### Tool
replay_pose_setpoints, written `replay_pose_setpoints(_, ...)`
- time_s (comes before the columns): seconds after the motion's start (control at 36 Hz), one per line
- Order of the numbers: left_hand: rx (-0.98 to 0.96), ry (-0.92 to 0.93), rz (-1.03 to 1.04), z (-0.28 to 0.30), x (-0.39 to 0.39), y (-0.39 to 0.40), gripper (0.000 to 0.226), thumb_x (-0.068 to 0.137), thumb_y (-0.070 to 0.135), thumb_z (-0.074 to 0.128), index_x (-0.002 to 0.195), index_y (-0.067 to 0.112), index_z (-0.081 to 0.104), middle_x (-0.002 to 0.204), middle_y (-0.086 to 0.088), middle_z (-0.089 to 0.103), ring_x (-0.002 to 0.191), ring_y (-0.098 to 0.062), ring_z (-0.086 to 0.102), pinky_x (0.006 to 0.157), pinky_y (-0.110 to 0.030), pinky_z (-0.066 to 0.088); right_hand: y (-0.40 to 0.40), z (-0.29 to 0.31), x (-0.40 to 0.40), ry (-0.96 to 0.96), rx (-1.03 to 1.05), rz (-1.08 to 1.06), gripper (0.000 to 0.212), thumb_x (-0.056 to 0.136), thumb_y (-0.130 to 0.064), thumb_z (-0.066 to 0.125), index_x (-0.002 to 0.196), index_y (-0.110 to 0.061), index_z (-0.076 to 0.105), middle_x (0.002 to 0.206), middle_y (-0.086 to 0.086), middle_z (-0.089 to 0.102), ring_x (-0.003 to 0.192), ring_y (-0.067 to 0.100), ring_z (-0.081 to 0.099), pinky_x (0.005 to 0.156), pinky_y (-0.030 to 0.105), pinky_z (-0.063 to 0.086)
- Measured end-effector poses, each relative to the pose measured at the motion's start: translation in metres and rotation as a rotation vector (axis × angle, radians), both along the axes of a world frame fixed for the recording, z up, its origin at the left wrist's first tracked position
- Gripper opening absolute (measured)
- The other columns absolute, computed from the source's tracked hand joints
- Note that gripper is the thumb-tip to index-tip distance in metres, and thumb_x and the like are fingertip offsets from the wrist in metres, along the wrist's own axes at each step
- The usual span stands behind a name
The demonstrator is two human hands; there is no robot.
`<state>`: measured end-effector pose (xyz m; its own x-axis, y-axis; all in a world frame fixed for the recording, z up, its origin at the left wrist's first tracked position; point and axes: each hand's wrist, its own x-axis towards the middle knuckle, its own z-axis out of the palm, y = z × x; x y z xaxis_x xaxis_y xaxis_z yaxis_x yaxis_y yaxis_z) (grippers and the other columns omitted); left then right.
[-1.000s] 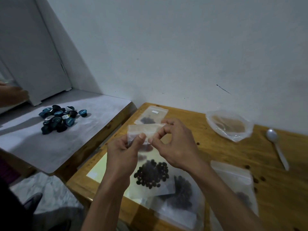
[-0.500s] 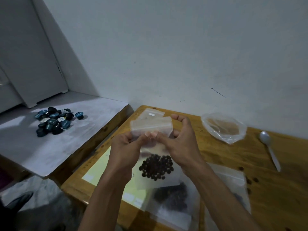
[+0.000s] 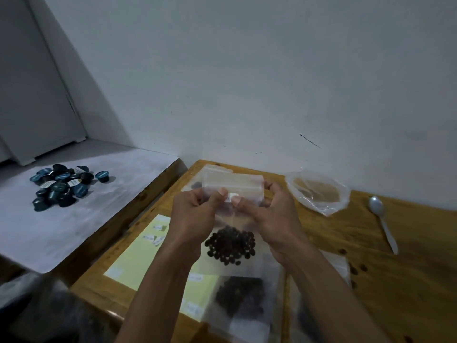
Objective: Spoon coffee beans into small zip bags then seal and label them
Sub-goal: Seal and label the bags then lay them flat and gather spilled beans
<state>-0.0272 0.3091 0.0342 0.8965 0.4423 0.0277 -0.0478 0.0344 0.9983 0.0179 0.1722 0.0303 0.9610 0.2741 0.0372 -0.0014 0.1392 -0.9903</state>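
A clear zip bag [image 3: 232, 186] with coffee beans [image 3: 231, 245] in its lower part hangs upright above the wooden table [image 3: 408, 280]. My left hand [image 3: 195, 219] pinches its upper left side. My right hand [image 3: 269, 219] grips the upper right, fingers curled behind the bag. Both thumbs press a small white label [image 3: 231, 197] on the bag's front. A second bag of beans [image 3: 238, 298] lies flat under my forearms. A white plastic spoon [image 3: 383, 224] rests on the table at the right.
A yellow-green label sheet [image 3: 143, 253] lies on the table at the left. A crumpled clear bag [image 3: 319, 191] sits by the wall. Another filled bag [image 3: 195, 184] lies behind my hands. Several dark coffee capsules [image 3: 61, 186] are piled on the grey side table [image 3: 86, 219]. Loose beans [image 3: 356, 268] dot the wood.
The bag has risen and turned upright, its top fold opening out. My thumbs have come together on the white label at the bag's front. The camera has tilted upward.
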Motion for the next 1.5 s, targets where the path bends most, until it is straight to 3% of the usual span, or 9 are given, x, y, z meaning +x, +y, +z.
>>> replay_pose_setpoints(0.11,-0.029,-0.020,-0.059,-0.001,0.004,-0.003,0.019,0.093,0.022,0.067,0.100,0.007,0.075,0.087,-0.009,0.078,0.084,-0.025,0.076,0.067,-0.032,0.059,-0.004,0.002,0.003,0.002,0.055,-0.031,0.051,0.078,-0.004,0.083,0.120,-0.016,0.057,0.093,0.006,0.079,0.084,0.021,0.077,0.070,0.037,0.062)
replay_pose_setpoints(0.25,0.053,0.049,-0.171,-0.009,0.011,0.001,0.011,0.088,0.020,0.071,0.098,0.016,0.075,0.092,-0.004,0.078,0.089,-0.020,0.075,0.080,-0.042,0.060,-0.003,0.002,0.014,0.038,0.123,-0.142,0.045,0.078,-0.004,0.083,0.115,-0.014,0.060,0.090,0.010,0.078,0.075,0.021,0.076,0.056,0.029,0.057)
replay_pose_setpoints(0.42,0.060,0.066,-0.063,-0.025,0.034,0.004,0.014,0.084,0.015,0.077,0.097,0.010,0.076,0.087,-0.003,0.078,0.086,-0.020,0.075,0.067,-0.026,0.058,-0.005,-0.015,0.021,0.075,-0.116,-0.085,0.057,0.079,-0.012,0.083,0.126,-0.021,0.053,0.105,0.002,0.074,0.087,0.015,0.075,0.075,0.038,0.063)
replay_pose_setpoints(0.69,0.341,0.157,-0.152,-0.033,0.089,0.018,0.084,0.068,0.014,0.090,0.136,0.022,0.042,0.105,0.010,0.056,0.089,-0.001,0.059,0.063,-0.013,0.052,0.012,-0.036,0.077,0.114,-0.255,-0.326,0.076,0.076,-0.007,0.084,0.130,-0.029,0.035,0.117,0.008,0.063,0.095,0.021,0.066,0.070,0.033,0.060)
replay_pose_setpoints(0.78,0.481,0.174,-0.167,-0.037,0.108,0.021,0.080,0.070,0.012,0.089,0.136,0.018,0.045,0.108,0.008,0.056,0.083,0.002,0.056,0.055,-0.008,0.049,0.023,-0.042,0.100,0.108,-0.326,-0.376,0.080,0.077,-0.006,0.083,0.134,-0.027,0.030,0.122,0.008,0.059,0.100,0.024,0.065,0.064,0.027,0.058)
replay_pose_setpoints(0.92,0.777,0.184,-0.093,-0.048,0.139,0.023,0.068,0.075,0.021,0.086,0.135,0.014,0.053,0.125,-0.004,0.060,0.102,-0.016,0.059,0.072,-0.017,0.047,0.035,-0.051,0.131,0.036,-0.562,-0.409,0.079,0.081,-0.010,0.080,0.143,-0.019,0.032,0.138,0.010,0.051,0.120,0.029,0.055,0.096,0.035,0.053)
replay_pose_setpoints(1.06,0.880,0.238,-0.122,-0.066,0.156,0.021,0.050,0.086,0.016,0.075,0.132,0.011,0.057,0.129,-0.011,0.062,0.112,-0.023,0.061,0.089,-0.028,0.051,0.041,-0.063,0.141,-0.036,-0.886,-0.333,0.052,0.087,-0.013,0.075,0.131,-0.013,0.047,0.133,0.010,0.051,0.102,0.022,0.050,0.070,0.028,0.044)
replay_pose_setpoints(1.19,0.939,0.227,-0.079,-0.069,0.163,0.020,0.045,0.088,0.016,0.073,0.130,0.009,0.059,0.127,-0.012,0.063,0.111,-0.024,0.062,0.086,-0.026,0.050,0.041,-0.070,0.144,-0.100,-1.113,-0.323,0.039,0.088,-0.032,0.072,0.123,-0.019,0.060,0.144,0.011,0.039,0.126,0.033,0.041,0.095,0.043,0.049)
replay_pose_setpoints(1.5,0.933,0.112,-0.096,-0.056,0.106,0.016,0.048,0.083,0.034,0.079,0.121,0.008,0.067,0.110,-0.007,0.071,0.095,-0.016,0.066,0.083,-0.032,0.057,-0.001,-0.040,0.093,-0.273,-0.978,-0.178,0.029,0.094,-0.030,0.067,0.121,-0.021,0.065,0.130,0.004,0.057,0.120,0.022,0.053,0.091,0.032,0.045)
